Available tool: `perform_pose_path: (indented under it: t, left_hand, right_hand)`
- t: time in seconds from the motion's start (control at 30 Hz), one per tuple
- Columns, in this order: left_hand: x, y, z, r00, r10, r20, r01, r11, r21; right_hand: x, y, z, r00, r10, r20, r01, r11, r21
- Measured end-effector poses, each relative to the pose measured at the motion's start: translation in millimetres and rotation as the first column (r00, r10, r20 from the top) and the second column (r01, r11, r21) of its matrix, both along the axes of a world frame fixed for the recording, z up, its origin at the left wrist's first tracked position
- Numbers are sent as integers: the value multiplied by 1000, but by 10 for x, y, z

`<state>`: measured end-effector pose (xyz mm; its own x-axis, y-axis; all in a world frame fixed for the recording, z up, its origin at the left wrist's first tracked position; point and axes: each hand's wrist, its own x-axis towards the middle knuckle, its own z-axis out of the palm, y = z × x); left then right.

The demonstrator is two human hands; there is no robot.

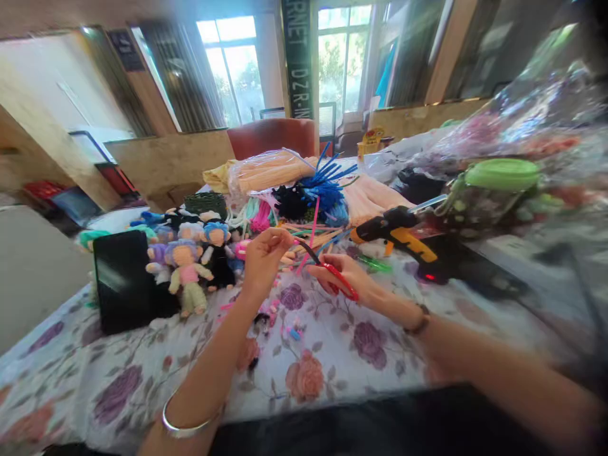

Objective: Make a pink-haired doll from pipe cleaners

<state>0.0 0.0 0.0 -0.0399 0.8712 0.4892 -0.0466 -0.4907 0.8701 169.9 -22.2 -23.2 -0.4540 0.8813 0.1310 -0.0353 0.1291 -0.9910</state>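
Note:
My right hand is closed around the red handles of a pair of scissors. Their dark blades point up and left, reaching the fingertips of my left hand. Those fingers are pinched together, and a tiny pink bit shows at their tips, too small to name. A pink pipe cleaner stands out behind the blades; whether it is held or resting is unclear. Beyond the hands lie loose pipe cleaners in several colours and a blue bundle of them. Small pink and blue scraps dot the tablecloth below.
At left, a dark tablet leans by several small dolls. To the right are a black and yellow glue gun and a jar with a green lid. Plastic-wrapped peach bundles lie at the back of the floral tablecloth.

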Motion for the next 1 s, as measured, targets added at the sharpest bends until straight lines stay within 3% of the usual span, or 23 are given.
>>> perform_pose_path:
  t: [0.33, 1.0]
  left_hand:
    - [-29, -12, -3, 1000, -6, 5, 6, 1000, -22]
    - [-16, 1, -41, 999, -28, 31, 29, 999, -29]
  right_hand:
    - [-8, -12, 33, 998, -61, 28, 61, 998, 0]
    - [3, -53, 85, 999, -6, 35, 6, 1000, -12]
